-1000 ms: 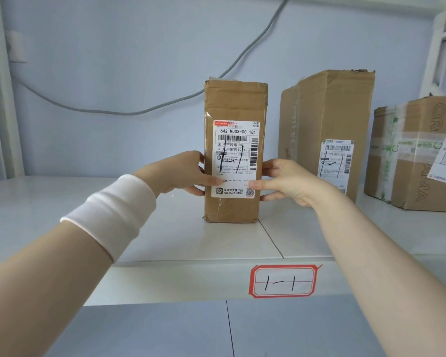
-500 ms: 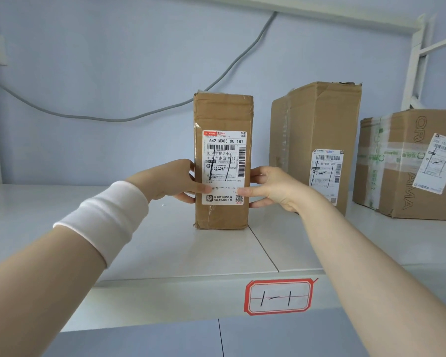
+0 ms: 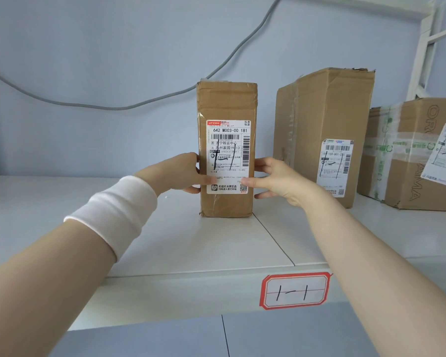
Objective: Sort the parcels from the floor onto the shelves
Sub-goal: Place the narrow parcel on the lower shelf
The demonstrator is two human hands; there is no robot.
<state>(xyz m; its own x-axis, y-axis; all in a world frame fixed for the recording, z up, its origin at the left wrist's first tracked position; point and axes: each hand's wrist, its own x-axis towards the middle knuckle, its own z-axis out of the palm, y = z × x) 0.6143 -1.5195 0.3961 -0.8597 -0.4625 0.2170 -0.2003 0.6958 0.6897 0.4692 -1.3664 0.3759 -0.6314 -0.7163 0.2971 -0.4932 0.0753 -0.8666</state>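
A tall brown cardboard parcel (image 3: 227, 104) stands upright on the white shelf (image 3: 165, 243), its white shipping label marked "1-1" facing me. My left hand (image 3: 175, 173) grips its left side, thumb on the front face. My right hand (image 3: 278, 179) grips its right side, thumb on the label's lower corner. A white band wraps my left wrist. The shelf's front edge carries a red-bordered tag (image 3: 295, 289) reading "1-1".
To the right stand a larger upright carton (image 3: 325, 104) with a label and a taped box (image 3: 412, 155) at the frame edge. A grey cable (image 3: 113, 107) hangs along the blue back wall. A white upright post (image 3: 422, 52) rises at the far right.
The parcel stays upright between both hands. The view has shifted slightly, so the shelf and boxes sit lower in frame than a second ago.
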